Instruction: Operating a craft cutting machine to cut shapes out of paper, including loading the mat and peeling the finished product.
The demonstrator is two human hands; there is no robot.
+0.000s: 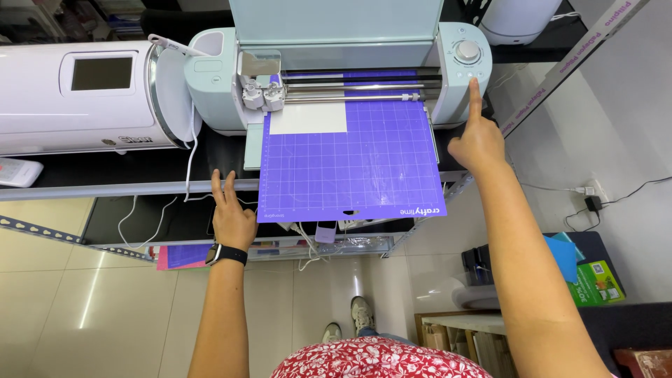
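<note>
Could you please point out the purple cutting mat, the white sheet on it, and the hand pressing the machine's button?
Purple cutting mat (pixel 364 168): head view, on the bare gridded middle.
White sheet (pixel 309 117): head view, on its centre, at the mat's upper-left corner.
Right hand (pixel 478 143): head view, on the back of the hand, index finger extended to the button.

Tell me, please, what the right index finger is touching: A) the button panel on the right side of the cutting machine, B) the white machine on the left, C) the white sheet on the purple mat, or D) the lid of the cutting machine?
A: the right hand stretches its index finger up onto the buttons below the dial on the cutting machine, away from the mat.
</note>
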